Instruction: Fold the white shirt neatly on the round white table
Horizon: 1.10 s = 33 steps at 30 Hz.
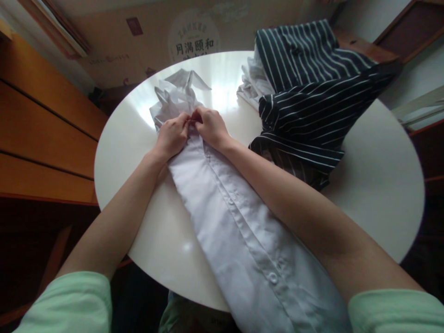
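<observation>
White shirt [208, 208], one, button-front, gathered into a long narrow strip; lies under the fingers and runs from them back toward the wearer, between the two forearms, its near end reaching past the table's near edge. Left hand [172, 135], bare: fingers bent, thumb and fingertips drawn together on the shirt front, nipping the cloth. Right hand [211, 127], bare: fingers curled, tips closed on the same spot, just beside the left fingertips; whether a button sits between them cannot be told. Button placket [231, 201], part of the above, descending from the fingers toward the wearer; one pale button [273, 278] plain to see, well nearer than the fingertips. Crumpled upper portion with a pointed flap [199, 81], just beyond the fingers. Round table [120, 143], white, glossy, beneath all of these. Striped garment [305, 106], dark with white lines, heaped to the right of the fingers, apart from them. Pale cloth [255, 83], bunched, right of the fingertips and against the striped piece. Light green sleeves [69, 300], a pair, well nearer than the fingers. Wooden cabinet [45, 120], orange-brown, far left of the fingers. Printed panel [152, 44] bearing dark characters, beyond the fingers and the far table edge.
</observation>
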Available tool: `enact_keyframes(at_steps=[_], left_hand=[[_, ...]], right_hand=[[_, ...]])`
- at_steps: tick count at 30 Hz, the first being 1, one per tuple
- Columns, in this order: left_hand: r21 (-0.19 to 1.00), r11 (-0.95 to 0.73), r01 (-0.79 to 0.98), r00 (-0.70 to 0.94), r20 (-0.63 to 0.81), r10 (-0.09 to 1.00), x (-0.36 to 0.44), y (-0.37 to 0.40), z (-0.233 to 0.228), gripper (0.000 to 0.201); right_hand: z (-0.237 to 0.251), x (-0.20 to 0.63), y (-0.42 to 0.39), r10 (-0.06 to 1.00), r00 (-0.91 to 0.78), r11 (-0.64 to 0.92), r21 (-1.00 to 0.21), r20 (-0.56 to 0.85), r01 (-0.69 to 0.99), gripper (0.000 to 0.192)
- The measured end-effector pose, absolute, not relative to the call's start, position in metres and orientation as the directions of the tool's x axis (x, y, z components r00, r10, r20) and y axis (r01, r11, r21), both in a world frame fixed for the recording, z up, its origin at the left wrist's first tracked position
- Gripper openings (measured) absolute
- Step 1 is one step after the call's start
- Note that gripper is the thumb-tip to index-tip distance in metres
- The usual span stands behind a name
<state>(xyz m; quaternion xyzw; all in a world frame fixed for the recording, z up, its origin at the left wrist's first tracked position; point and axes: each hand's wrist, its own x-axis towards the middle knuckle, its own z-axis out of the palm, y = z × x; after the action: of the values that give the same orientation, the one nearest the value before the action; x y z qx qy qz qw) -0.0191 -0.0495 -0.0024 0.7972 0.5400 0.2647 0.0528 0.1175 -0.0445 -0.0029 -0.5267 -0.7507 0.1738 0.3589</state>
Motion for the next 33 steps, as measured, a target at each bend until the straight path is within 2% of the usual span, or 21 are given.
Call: enact_keyframes(at_steps=[12, 29, 33], left_hand=[[0.316, -0.379, 0.870, 0.258, 0.364, 0.895, -0.0174, -0.0512, 0.0011, 0.028], [0.301, -0.308, 0.903, 0.206, 0.327, 0.923, -0.0141, -0.0532, 0.0041, 0.029], [0.333, -0.315, 0.889, 0.193, 0.353, 0.916, -0.0156, -0.0509, -0.0020, 0.029]], right_hand=[[-0.0038, 0.1175, -0.0447, 0.907, -0.193, 0.398, -0.616, 0.373, 0.680, 0.017], [-0.0026, 0.1175, -0.0454, 0.910, -0.219, 0.393, -0.567, 0.351, 0.724, 0.017], [-0.0029, 0.1173, -0.0452, 0.910, -0.218, 0.393, -0.566, 0.353, 0.725, 0.016]])
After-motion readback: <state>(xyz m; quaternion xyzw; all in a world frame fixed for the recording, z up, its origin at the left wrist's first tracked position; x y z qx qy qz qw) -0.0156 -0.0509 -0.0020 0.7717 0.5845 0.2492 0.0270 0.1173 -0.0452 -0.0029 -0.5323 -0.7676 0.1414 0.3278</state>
